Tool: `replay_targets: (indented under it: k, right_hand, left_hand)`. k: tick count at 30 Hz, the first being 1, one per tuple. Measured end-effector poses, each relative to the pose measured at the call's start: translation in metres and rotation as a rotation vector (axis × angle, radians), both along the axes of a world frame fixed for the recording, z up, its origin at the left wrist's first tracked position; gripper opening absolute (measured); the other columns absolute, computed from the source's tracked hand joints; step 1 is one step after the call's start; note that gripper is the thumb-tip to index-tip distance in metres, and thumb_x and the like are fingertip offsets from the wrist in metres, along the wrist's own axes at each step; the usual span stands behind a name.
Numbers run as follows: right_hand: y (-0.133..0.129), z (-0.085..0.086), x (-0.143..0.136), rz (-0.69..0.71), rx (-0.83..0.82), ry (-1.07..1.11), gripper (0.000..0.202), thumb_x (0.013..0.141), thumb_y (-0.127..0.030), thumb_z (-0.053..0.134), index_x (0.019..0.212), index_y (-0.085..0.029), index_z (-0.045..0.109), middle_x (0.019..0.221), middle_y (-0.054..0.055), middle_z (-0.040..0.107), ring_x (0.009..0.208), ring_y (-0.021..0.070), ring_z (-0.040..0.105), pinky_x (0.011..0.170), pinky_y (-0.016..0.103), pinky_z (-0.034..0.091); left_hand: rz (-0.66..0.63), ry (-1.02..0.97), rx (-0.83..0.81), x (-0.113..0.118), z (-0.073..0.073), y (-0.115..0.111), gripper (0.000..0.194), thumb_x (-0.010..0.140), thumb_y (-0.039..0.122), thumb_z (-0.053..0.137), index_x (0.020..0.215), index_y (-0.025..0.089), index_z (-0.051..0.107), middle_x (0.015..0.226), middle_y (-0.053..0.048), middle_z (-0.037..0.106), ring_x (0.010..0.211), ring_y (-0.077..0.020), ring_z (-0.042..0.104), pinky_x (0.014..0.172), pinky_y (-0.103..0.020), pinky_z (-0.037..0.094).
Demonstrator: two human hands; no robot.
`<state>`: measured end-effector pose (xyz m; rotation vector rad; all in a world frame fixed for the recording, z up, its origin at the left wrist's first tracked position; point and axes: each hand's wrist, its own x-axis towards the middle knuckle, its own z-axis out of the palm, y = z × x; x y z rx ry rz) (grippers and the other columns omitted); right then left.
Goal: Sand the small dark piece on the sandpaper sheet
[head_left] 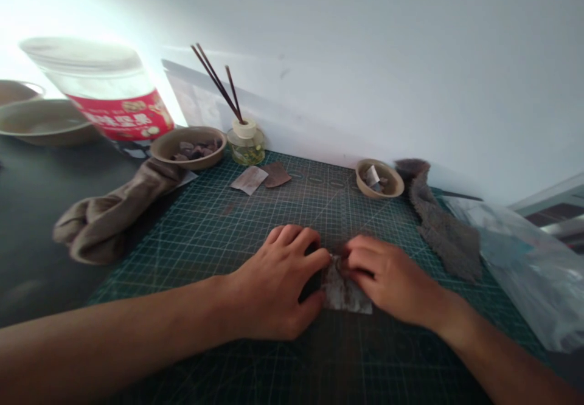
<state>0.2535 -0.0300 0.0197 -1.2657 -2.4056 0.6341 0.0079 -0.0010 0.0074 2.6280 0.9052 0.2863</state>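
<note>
A small whitish, stained sheet [345, 292] lies on the green cutting mat [314, 207] between my hands. My left hand [285, 283] rests at the sheet's left edge, its index finger at the upper corner and its thumb lower down. At the sheet's upper right, my right hand [387, 274] has its fingers bent and drawn together on the paper; its fingertips are partly hidden and blurred. Farther back on the mat lie a pale square [249, 180] and a brown square [276, 174], side by side.
A bowl of dark pieces [189, 148], reed diffuser [246, 140] and red-labelled jar [123, 104] stand back left, near a brown cloth [116, 210]. At the right are a small bowl [379, 178], grey cloth [440, 228] and plastic bag [533, 265].
</note>
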Motion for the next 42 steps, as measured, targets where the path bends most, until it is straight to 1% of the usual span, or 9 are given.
replay_targets:
  k: [6, 11, 15, 20, 24, 29, 33, 37, 42]
  right_hand:
    - [-0.002, 0.002, -0.001, 0.192, -0.104, -0.007, 0.018, 0.091, -0.007, 0.064, 0.079, -0.02, 0.06, 0.086, -0.002, 0.062, 0.082, 0.0133, 0.058, 0.076, 0.026, 0.043]
    - [-0.002, 0.003, -0.003, 0.0, -0.028, -0.028, 0.019, 0.093, -0.008, 0.061, 0.079, -0.019, 0.058, 0.089, 0.0, 0.062, 0.085, 0.0152, 0.058, 0.077, 0.028, 0.043]
    - [-0.002, 0.001, -0.004, 0.135, -0.079, -0.039, 0.019, 0.09, -0.006, 0.063, 0.078, -0.02, 0.058, 0.086, -0.001, 0.06, 0.081, 0.0141, 0.057, 0.074, 0.027, 0.042]
    - [0.002, 0.002, -0.001, -0.02, -0.02, -0.019, 0.018, 0.094, -0.007, 0.058, 0.081, -0.019, 0.059, 0.092, 0.001, 0.062, 0.087, 0.0158, 0.058, 0.08, 0.029, 0.044]
    - [-0.002, 0.002, -0.001, 0.157, -0.11, -0.025, 0.019, 0.09, -0.003, 0.061, 0.08, -0.02, 0.058, 0.088, -0.001, 0.061, 0.082, 0.0137, 0.057, 0.075, 0.026, 0.042]
    - [0.003, 0.001, -0.001, -0.027, 0.009, -0.022, 0.018, 0.095, -0.006, 0.055, 0.082, -0.02, 0.059, 0.093, 0.002, 0.061, 0.087, 0.0161, 0.058, 0.079, 0.029, 0.044]
    - [0.001, 0.007, 0.002, 0.152, -0.083, -0.077, 0.019, 0.092, -0.005, 0.058, 0.08, -0.02, 0.058, 0.087, -0.001, 0.06, 0.08, 0.0139, 0.057, 0.072, 0.027, 0.042]
    - [-0.008, 0.006, -0.004, 0.032, -0.004, -0.088, 0.02, 0.096, -0.009, 0.056, 0.079, -0.02, 0.059, 0.084, 0.0, 0.061, 0.08, 0.0149, 0.058, 0.074, 0.028, 0.043]
    - [-0.009, 0.003, -0.009, 0.2, -0.076, -0.028, 0.015, 0.091, -0.009, 0.062, 0.082, -0.021, 0.061, 0.089, 0.0, 0.063, 0.084, 0.0149, 0.059, 0.078, 0.027, 0.043]
  left_hand:
    - [0.005, -0.005, -0.009, 0.0, -0.001, 0.0, 0.03, 0.083, 0.037, 0.063, 0.11, 0.024, 0.062, 0.117, -0.009, 0.053, 0.109, -0.0328, 0.048, 0.097, -0.055, 0.039]
    - [0.006, -0.011, 0.001, 0.0, -0.001, -0.001, 0.029, 0.084, 0.036, 0.062, 0.111, 0.024, 0.063, 0.118, -0.009, 0.053, 0.11, -0.0327, 0.048, 0.098, -0.056, 0.039]
    - [0.003, -0.013, -0.009, 0.0, 0.0, -0.001, 0.03, 0.083, 0.035, 0.063, 0.11, 0.024, 0.063, 0.117, -0.009, 0.053, 0.11, -0.0331, 0.048, 0.097, -0.056, 0.039]
    - [0.011, -0.012, -0.001, -0.001, 0.0, -0.001, 0.029, 0.084, 0.036, 0.062, 0.111, 0.025, 0.063, 0.118, -0.009, 0.053, 0.11, -0.0329, 0.048, 0.097, -0.056, 0.039]
    - [0.003, -0.003, -0.008, 0.0, 0.0, -0.001, 0.031, 0.083, 0.036, 0.063, 0.111, 0.024, 0.063, 0.118, -0.009, 0.053, 0.11, -0.0331, 0.048, 0.097, -0.056, 0.039]
    - [0.014, -0.011, 0.008, 0.0, -0.001, -0.001, 0.029, 0.085, 0.036, 0.061, 0.112, 0.024, 0.062, 0.118, -0.009, 0.053, 0.11, -0.0326, 0.047, 0.097, -0.056, 0.038]
    - [0.005, -0.001, -0.006, 0.0, 0.0, -0.001, 0.03, 0.084, 0.036, 0.062, 0.112, 0.024, 0.062, 0.118, -0.009, 0.053, 0.11, -0.0328, 0.047, 0.097, -0.055, 0.038]
    - [0.008, 0.007, -0.006, 0.001, 0.0, 0.0, 0.027, 0.085, 0.037, 0.061, 0.108, 0.023, 0.061, 0.116, -0.009, 0.053, 0.109, -0.0328, 0.048, 0.097, -0.056, 0.038]
    - [0.0, 0.002, -0.014, 0.001, 0.0, -0.001, 0.021, 0.084, 0.036, 0.061, 0.099, 0.022, 0.06, 0.115, -0.009, 0.053, 0.108, -0.0326, 0.048, 0.095, -0.055, 0.039]
